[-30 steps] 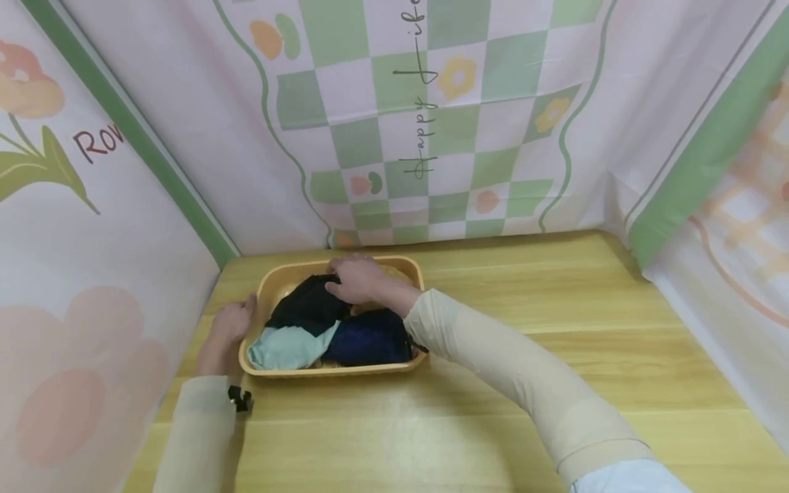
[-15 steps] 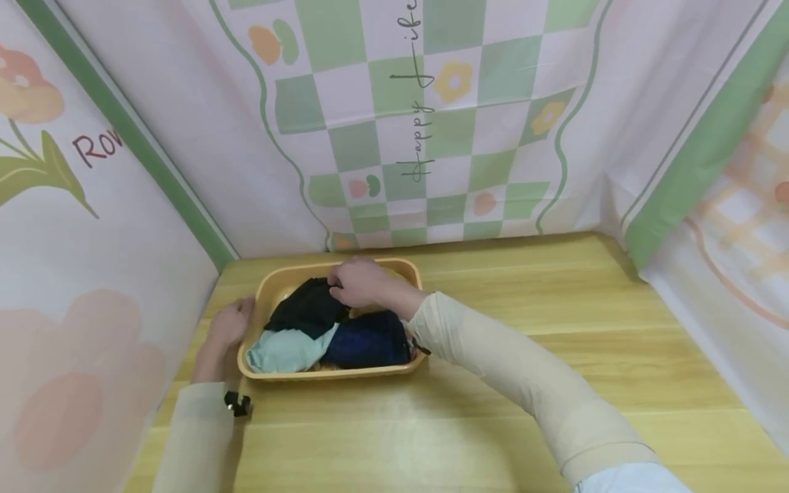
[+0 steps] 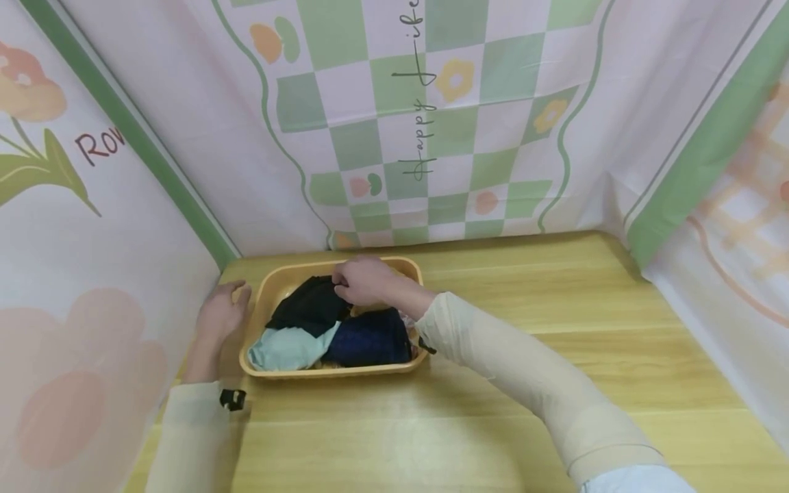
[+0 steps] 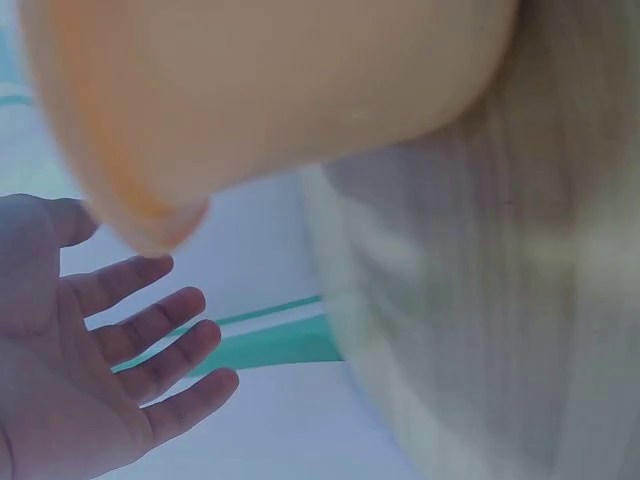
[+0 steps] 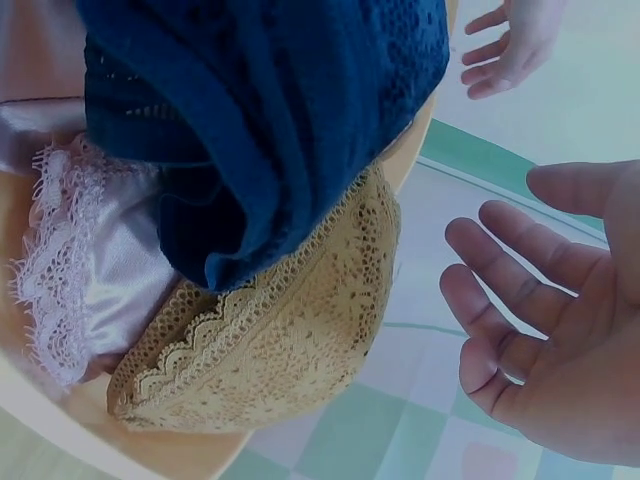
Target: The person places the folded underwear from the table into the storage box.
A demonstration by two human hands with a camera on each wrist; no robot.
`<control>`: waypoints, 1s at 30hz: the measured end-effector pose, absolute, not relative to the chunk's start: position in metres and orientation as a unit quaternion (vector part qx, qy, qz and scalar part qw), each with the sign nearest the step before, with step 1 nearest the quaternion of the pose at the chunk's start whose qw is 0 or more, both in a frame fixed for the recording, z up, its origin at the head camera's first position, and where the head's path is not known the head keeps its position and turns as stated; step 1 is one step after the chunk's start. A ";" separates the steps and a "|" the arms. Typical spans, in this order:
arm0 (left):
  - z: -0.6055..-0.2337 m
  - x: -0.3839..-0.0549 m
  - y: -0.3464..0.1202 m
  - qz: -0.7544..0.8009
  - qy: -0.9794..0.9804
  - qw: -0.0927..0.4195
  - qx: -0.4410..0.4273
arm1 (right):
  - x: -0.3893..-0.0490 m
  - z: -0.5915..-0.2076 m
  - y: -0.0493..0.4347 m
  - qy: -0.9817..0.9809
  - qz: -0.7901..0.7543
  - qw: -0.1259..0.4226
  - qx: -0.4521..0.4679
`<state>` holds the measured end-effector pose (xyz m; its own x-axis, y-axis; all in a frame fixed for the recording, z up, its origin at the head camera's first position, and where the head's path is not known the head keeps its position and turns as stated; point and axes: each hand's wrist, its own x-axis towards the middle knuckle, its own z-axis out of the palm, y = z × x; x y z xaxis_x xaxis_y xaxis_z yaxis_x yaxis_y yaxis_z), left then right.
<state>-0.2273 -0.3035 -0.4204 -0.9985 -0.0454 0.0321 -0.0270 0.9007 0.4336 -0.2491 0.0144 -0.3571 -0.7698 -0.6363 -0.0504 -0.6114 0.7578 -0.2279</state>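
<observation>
An orange-yellow plastic basket (image 3: 333, 373) holds folded garments: a black one (image 3: 311, 305), a mint one (image 3: 288, 348) and a navy one (image 3: 370, 339). In the right wrist view, a beige lace piece shaped like a bra cup (image 5: 280, 350) and pink satin with lace trim (image 5: 120, 270) show under the navy garment. My left hand (image 3: 222, 311) is beside the basket's left wall; its fingers are spread and hold nothing in the left wrist view. Over the far part of the basket hovers my right hand (image 3: 366, 281), fingers loosely bent, nothing in them.
The wooden table (image 3: 493, 404) extends to the right and front of the basket. A patterned cloth wall (image 3: 456, 137) rises just behind it, and another cloth wall (image 3: 111, 287) stands close on the left. Both wrists wear dark straps.
My left hand has come away from the basket's left rim, its fingers spreading. My right hand has shifted slightly to the right. The basket and garments look unmoved.
</observation>
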 end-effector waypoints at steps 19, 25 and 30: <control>-0.370 -0.202 -0.244 -0.171 -0.981 -0.040 -0.087 | -0.239 -0.351 0.049 0.940 -0.131 0.058 -0.309; -0.368 -0.199 -0.224 -0.156 -0.978 -0.066 -0.124 | -0.239 -0.355 0.062 0.940 -0.140 0.060 -0.306; -0.370 -0.197 -0.211 -0.147 -0.972 -0.083 -0.161 | -0.237 -0.359 0.078 0.939 -0.148 0.064 -0.304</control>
